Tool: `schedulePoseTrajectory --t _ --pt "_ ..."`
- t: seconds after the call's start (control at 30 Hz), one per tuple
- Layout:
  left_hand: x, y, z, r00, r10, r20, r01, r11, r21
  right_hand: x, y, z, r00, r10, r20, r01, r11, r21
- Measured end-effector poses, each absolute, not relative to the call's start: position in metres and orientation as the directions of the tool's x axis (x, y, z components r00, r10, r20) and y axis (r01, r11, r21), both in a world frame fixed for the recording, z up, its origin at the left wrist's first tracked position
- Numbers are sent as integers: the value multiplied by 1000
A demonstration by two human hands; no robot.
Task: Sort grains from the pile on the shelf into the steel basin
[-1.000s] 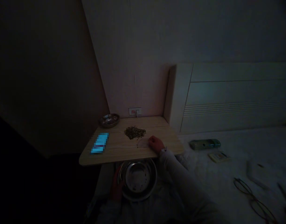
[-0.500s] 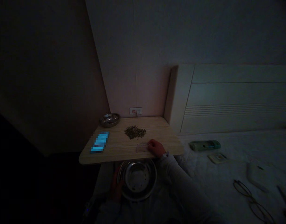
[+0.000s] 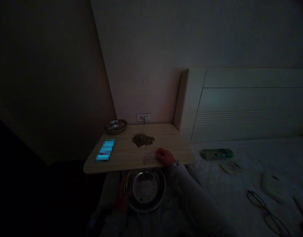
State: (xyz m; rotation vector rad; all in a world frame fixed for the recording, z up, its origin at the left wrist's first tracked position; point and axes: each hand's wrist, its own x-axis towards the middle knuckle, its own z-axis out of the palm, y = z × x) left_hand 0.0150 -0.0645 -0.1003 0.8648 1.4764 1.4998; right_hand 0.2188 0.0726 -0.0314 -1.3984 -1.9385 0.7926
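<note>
The room is very dark. My right hand (image 3: 164,157) rests on the wooden bedside table (image 3: 122,157), fingers closed on a thin pale card or scraper (image 3: 149,158) near the front edge. A heap of small dark grains (image 3: 143,139) lies behind it, apart from the card. My left hand (image 3: 122,197) grips the left rim of a steel bowl (image 3: 146,188) held just below the table's front edge; a few grains lie inside it.
A lit phone screen (image 3: 105,150) lies at the table's left. A smaller steel dish (image 3: 116,126) sits at the back by a wall socket (image 3: 143,117). On the bed to the right lie a green bottle (image 3: 217,153), a small packet (image 3: 231,168) and glasses (image 3: 266,208).
My right hand has drawn the pale card a little toward the table's front edge. The view has shifted slightly. The left hand and bowl have stayed put.
</note>
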Motion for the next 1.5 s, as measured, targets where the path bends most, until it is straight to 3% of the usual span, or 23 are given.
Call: schedulePoseTrajectory --t 0.43,0.63,0.83,1.13,1.5 --pt "22 -67 -90 -445 892 -78 -108 33 994 222 75 -34 -348 932 97 512 276 -814" --pt "20 -67 -91 -430 902 -43 -74 12 997 220 78 -32 -160 972 172 429 225 -875" --pt "20 -66 -95 -448 892 -70 -99 28 995 214 81 -28 -30 981 191 561 174 -809" --pt "19 -64 -98 -447 890 -93 -94 56 994 198 82 -19 22 996 85 745 40 -666" --pt "21 -66 -94 -442 895 -60 -125 4 992 199 78 -24 -123 982 141 702 187 -687"
